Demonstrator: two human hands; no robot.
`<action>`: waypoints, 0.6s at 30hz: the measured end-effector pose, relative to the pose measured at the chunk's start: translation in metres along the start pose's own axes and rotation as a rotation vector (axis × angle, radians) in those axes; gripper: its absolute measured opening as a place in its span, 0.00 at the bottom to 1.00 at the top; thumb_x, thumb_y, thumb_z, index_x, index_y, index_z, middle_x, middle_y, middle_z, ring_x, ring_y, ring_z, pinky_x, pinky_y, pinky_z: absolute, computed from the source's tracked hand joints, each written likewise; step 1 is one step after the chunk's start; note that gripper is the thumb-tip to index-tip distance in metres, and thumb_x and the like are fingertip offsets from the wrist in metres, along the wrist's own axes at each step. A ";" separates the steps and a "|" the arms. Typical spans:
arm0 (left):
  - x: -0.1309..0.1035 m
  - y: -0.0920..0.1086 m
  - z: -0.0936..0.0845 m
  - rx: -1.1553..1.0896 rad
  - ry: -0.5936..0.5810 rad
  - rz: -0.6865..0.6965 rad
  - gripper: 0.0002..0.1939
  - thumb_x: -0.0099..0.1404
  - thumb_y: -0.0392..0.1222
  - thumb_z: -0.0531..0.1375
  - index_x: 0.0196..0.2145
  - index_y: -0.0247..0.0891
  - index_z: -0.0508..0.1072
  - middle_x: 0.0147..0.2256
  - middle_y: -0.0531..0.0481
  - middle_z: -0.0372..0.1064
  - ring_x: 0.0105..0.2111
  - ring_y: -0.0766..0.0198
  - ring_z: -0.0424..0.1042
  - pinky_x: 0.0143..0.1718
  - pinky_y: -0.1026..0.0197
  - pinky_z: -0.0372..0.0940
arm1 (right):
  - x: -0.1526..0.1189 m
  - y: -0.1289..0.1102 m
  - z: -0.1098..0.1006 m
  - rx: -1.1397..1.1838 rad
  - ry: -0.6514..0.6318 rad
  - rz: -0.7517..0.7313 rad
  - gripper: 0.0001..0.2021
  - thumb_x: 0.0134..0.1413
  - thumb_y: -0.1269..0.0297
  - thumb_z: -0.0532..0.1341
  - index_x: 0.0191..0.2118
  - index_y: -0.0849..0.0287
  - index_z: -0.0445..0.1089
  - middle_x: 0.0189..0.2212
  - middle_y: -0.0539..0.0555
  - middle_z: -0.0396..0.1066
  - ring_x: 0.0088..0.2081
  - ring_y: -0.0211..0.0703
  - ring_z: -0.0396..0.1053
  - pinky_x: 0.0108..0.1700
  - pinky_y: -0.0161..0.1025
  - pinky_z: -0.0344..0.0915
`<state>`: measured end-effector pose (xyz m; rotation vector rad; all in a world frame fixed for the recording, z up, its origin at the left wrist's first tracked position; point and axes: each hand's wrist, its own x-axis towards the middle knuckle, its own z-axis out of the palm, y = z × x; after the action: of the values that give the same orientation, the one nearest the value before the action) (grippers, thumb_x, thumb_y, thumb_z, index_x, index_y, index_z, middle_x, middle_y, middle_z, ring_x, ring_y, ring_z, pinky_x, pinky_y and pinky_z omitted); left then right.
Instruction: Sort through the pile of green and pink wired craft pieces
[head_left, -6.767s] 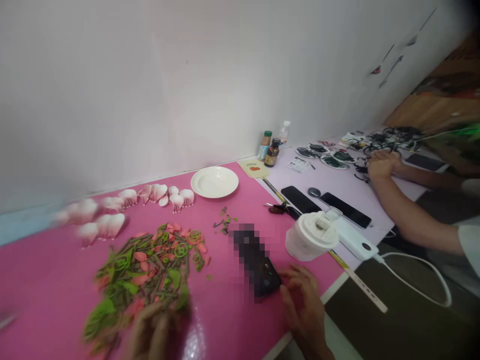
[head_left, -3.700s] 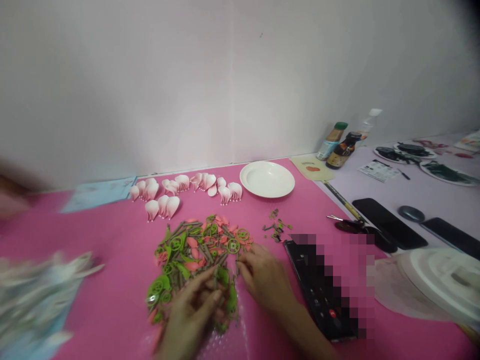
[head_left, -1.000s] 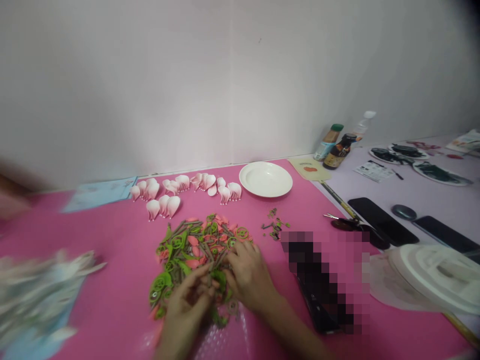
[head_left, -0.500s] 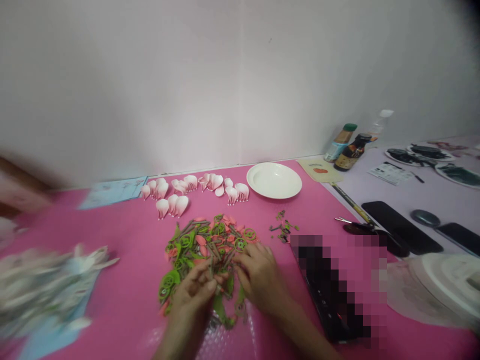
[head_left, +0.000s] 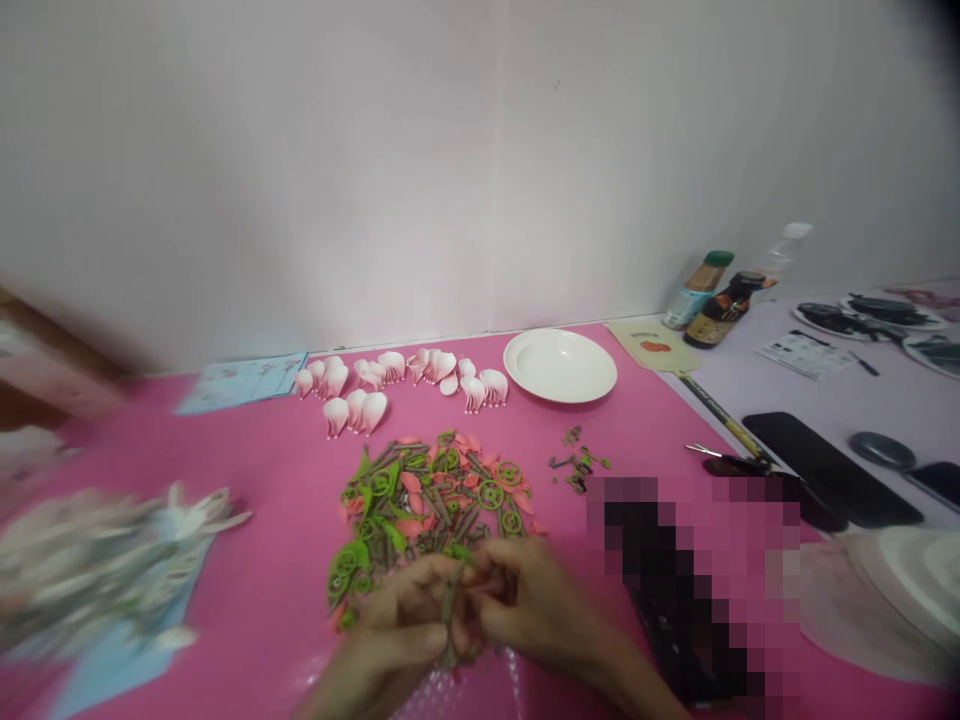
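Observation:
My left hand pinches a slim grey-brown plastic stem piece between thumb and fingers, held upright just in front of the pile. Right beside it, my right hand has its fingertips pressed together; whatever they hold is hidden and blurred. Beyond both hands spreads a heap of small plastic pieces: green rings and leaves, coral-pink petals and brown stems. A few loose green and brown bits lie to the right of the heap.
Pale pink petals stand in clusters near the wall, beside a white plate. White pieces lie blurred at left. At right are scissors, a black phone, a fly swatter and bottles.
Both hands have drawn back from the heap toward me and come close together, with the stem piece now upright in the left. The view has shifted slightly left.

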<state>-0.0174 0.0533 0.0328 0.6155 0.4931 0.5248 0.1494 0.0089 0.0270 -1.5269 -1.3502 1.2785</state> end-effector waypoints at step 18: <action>-0.024 0.009 -0.024 0.773 -0.279 -0.025 0.19 0.52 0.33 0.68 0.42 0.45 0.77 0.39 0.49 0.75 0.40 0.60 0.72 0.44 0.62 0.65 | -0.005 -0.003 -0.003 -0.025 -0.152 0.036 0.05 0.38 0.78 0.55 0.22 0.62 0.65 0.17 0.43 0.59 0.21 0.28 0.53 0.21 0.26 0.46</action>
<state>-0.0524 0.0552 0.0286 1.3987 0.4289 0.2000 0.1518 0.0053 0.0321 -1.5029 -1.4444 1.4294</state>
